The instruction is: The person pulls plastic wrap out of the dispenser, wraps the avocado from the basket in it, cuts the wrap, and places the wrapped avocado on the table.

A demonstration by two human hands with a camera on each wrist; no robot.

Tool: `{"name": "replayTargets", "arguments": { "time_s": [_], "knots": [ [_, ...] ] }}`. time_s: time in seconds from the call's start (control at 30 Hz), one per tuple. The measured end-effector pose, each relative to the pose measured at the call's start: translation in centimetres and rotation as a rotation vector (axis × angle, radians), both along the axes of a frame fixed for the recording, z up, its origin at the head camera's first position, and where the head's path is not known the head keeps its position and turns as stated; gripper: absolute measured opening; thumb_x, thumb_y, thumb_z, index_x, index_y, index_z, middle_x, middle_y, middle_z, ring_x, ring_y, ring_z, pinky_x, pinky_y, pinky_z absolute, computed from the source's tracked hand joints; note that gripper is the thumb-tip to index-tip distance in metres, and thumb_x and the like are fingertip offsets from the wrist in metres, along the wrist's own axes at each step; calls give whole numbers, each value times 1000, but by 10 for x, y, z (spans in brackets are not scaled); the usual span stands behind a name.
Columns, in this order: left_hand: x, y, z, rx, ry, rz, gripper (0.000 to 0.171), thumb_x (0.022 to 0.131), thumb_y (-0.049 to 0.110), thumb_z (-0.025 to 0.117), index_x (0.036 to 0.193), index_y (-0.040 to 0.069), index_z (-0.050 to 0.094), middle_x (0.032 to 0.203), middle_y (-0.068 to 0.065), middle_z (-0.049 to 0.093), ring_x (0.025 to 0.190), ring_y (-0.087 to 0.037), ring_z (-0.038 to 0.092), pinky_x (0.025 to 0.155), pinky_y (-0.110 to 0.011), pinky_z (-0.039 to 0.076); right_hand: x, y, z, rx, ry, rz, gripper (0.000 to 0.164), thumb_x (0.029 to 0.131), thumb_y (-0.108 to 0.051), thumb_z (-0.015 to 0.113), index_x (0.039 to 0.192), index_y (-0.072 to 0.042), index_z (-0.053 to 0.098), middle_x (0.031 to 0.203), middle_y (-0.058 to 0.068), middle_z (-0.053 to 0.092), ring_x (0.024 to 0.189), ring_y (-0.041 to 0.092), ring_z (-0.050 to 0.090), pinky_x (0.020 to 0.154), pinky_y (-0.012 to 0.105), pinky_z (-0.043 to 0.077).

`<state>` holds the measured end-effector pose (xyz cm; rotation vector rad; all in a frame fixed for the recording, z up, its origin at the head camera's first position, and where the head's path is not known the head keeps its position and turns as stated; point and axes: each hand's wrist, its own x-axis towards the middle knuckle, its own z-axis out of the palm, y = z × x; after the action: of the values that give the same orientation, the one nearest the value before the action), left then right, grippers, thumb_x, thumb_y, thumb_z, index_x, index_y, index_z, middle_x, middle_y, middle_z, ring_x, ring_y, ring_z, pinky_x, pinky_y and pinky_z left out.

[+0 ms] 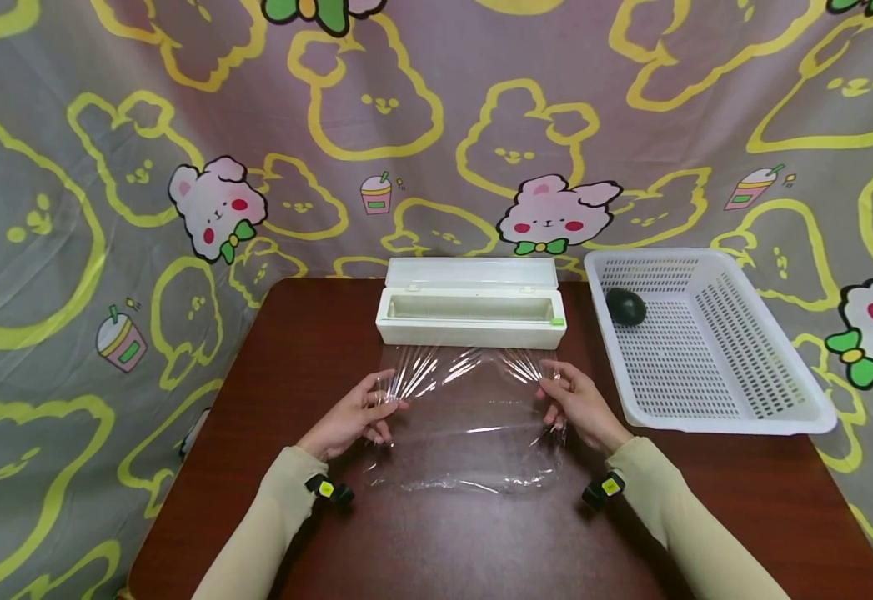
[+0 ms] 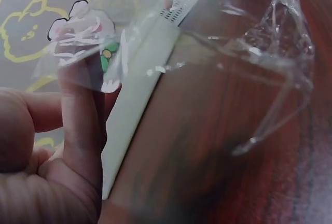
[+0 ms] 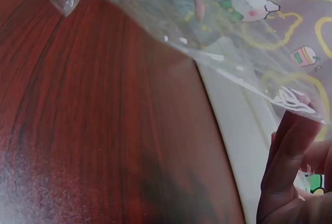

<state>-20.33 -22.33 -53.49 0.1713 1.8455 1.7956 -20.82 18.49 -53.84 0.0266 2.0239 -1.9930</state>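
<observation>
- The dark reddish-brown wooden table (image 1: 316, 333) is carrying everything, and its bare stretch in front of the person is giving room for a straight, level pull.
- The white perforated plastic basket (image 1: 729, 427) is standing to the right, near the right forearm; the right elbow should be staying clear of its rim.
- The clear, shiny plastic film (image 1: 474, 408) is extending from the front of the box toward the person, between both hands. Creases are fanning from each grip to the box, so the strain is probably gathering at the sides; an even, gentle tension would be serving better. Its rumpled near edge is hanging loose beyond the grips and could be folding and clinging to itself.
- The white rectangular box (image 1: 474, 335) is sitting at the far side of the table, lid open. Neither hand is steadying it, so a sharp tug could be dragging it.
- The left hand (image 1: 357, 417) is pinching the film's left side, fingers clamped on it.
- The right hand (image 1: 574, 408) is mirroring that on the right side, fingers likewise clamped.
- The dark green oval object (image 1: 626, 307) is resting inside the basket, well apart from the film.
</observation>
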Motion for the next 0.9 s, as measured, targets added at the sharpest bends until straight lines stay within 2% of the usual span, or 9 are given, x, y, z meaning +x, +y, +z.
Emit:
{"name": "replayTargets", "arguments": {
  "time_s": [0.17, 0.3, 0.37, 0.6, 0.9],
  "knots": [
    [2, 1, -4, -29, -2, -4, 66, 107, 15, 58, 162, 18, 23, 132, -25, 65, 64, -15, 70, 58, -28, 59, -1, -1, -5, 13, -12, 4, 37, 109, -12, 52, 138, 8, 40, 85, 1, 67, 48, 8, 59, 43, 22, 47],
    [3, 1, -7, -32, 9, -24, 63, 108, 13, 55, 162, 15, 23, 129, -23, 66, 65, -17, 70, 60, -32, 61, -1, -1, -7, 29, -17, 10, 27, 108, -13, 53, 125, 6, 43, 84, 1, 67, 47, 8, 59, 42, 22, 49],
    [4, 1, -8, -32, 12, -32, 62, 108, 11, 53, 162, 14, 23, 129, -23, 66, 66, -17, 71, 60, -33, 61, -2, -1, -7, 38, -22, 14, 27, 109, -13, 53, 126, 6, 44, 83, 1, 67, 47, 8, 60, 43, 23, 50],
    [6, 0, -12, -47, 32, -36, 58, 108, 6, 53, 160, 9, 26, 128, -26, 66, 68, -18, 70, 59, -30, 60, -4, 1, -9, 69, -38, 46, 44, 108, -13, 53, 147, 5, 42, 85, 2, 64, 50, 8, 60, 46, 24, 53],
    [6, -5, -18, -123, 66, -63, 58, 106, 0, 53, 159, 9, 30, 122, -23, 68, 71, -20, 71, 60, -34, 61, -4, 2, -10, 91, -59, 61, 44, 109, -14, 53, 146, 6, 43, 86, 5, 64, 55, 10, 62, 50, 23, 55]
  ]
}}
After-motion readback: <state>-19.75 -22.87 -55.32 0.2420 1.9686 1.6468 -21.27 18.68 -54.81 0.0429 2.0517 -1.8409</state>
